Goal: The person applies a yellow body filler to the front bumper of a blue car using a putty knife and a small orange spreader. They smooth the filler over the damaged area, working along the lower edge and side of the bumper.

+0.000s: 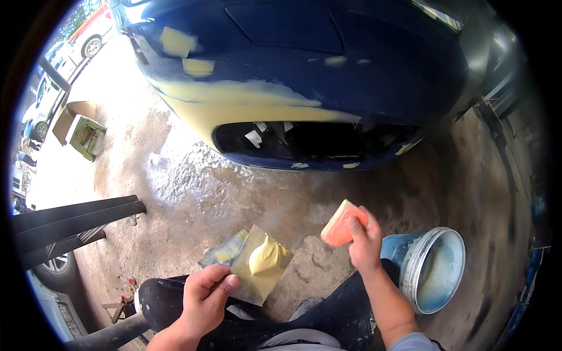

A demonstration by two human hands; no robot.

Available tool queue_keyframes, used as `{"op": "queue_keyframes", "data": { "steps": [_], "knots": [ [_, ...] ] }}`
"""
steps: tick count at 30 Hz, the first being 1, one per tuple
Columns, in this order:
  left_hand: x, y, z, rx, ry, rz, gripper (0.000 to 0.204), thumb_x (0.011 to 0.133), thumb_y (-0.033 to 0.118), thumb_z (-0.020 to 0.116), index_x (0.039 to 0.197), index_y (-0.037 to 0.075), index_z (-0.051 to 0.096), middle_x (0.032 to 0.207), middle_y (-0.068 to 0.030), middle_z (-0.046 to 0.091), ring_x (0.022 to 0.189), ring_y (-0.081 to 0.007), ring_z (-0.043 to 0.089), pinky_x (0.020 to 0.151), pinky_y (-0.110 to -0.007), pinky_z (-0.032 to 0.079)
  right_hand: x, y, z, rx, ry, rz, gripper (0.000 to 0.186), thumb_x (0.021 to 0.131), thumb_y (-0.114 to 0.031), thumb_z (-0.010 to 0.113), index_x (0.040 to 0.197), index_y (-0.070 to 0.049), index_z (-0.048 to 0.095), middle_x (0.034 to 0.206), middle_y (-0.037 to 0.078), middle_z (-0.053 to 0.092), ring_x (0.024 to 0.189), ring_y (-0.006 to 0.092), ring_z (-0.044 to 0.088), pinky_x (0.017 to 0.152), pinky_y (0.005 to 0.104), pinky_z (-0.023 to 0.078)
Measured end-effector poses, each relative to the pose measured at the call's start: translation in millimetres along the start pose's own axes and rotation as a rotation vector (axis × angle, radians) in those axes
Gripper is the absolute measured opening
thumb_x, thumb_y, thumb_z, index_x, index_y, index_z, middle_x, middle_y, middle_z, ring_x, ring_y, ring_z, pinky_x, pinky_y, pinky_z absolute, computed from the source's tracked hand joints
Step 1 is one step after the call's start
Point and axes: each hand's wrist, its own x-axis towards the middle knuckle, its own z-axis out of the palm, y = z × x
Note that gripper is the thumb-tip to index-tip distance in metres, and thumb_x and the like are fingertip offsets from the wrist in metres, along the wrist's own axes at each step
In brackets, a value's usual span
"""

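My left hand (205,298) is closed on the edge of a thin, see-through mixing board (248,288), thumb on top. A mound of pale yellow filler paste (268,256) lies on the board. In my right hand (366,243) is a flat orange-pink spreader (338,227), gripped between thumb and fingers, its upper edge pale. The spreader is well apart from the board. Ahead of both hands is a dark blue car bumper (281,70), with a broad yellow filler band (228,100) above its dark opening (316,140) and smaller patches elsewhere.
A blue bucket with a white rim (413,272) lies on its side by my right knee. Dark long panels (76,216) jut in from the left. A small worn stool (86,134) stands far left. Wet-looking concrete floor (187,175) spreads below the bumper.
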Motion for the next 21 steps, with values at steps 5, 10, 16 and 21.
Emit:
{"op": "queue_keyframes", "data": {
  "steps": [5, 10, 16, 21],
  "knots": [
    [23.6, -0.7, 2.7, -0.106, -0.241, -0.064, 0.014, 0.102, 0.01, 0.068, 0.101, -0.004, 0.069, 0.086, 0.0005, 0.063, 0.081, -0.0066, 0.054, 0.072, -0.025, 0.046, -69.6, -36.8, 35.0, 0.172, -0.332, -0.098, 0.047, 0.102, -0.019, 0.068, 0.143, -0.001, 0.051, 0.119, 0.011, 0.07, 0.11, 0.0185, 0.067, 0.102, 0.0372, 0.052],
    [29.0, 16.1, 26.3, 0.033, -0.287, 0.073, 0.016, 0.102, 0.013, 0.068, 0.102, -0.003, 0.067, 0.082, -0.0022, 0.06, 0.079, -0.0093, 0.052, 0.072, -0.028, 0.047, -93.2, -47.3, 7.6, -0.163, -0.508, -0.146, 0.043, 0.104, -0.022, 0.066, 0.14, -0.001, 0.054, 0.114, 0.009, 0.074, 0.097, 0.0144, 0.068, 0.091, 0.0308, 0.054],
    [32.9, 9.7, 46.4, 0.042, -0.374, 0.038, 0.021, 0.104, 0.017, 0.065, 0.103, -0.003, 0.067, 0.087, -0.0045, 0.06, 0.08, -0.0095, 0.053, 0.073, -0.029, 0.047, -92.3, -69.7, 2.1, 0.235, -0.218, -0.301, 0.045, 0.107, -0.019, 0.059, 0.146, 0.0, 0.045, 0.114, 0.012, 0.069, 0.101, 0.0207, 0.067, 0.095, 0.0378, 0.054],
    [3.6, 9.4, 66.8, -0.12, -0.182, 0.021, 0.021, 0.104, 0.017, 0.065, 0.105, -0.004, 0.069, 0.09, 0.0021, 0.063, 0.084, -0.0066, 0.053, 0.075, -0.026, 0.047, -85.6, -73.3, -25.8, -0.3, -0.406, -0.22, 0.041, 0.105, -0.025, 0.066, 0.132, 0.004, 0.056, 0.106, 0.006, 0.072, 0.089, 0.0137, 0.066, 0.081, 0.0281, 0.052]
  ]
}}
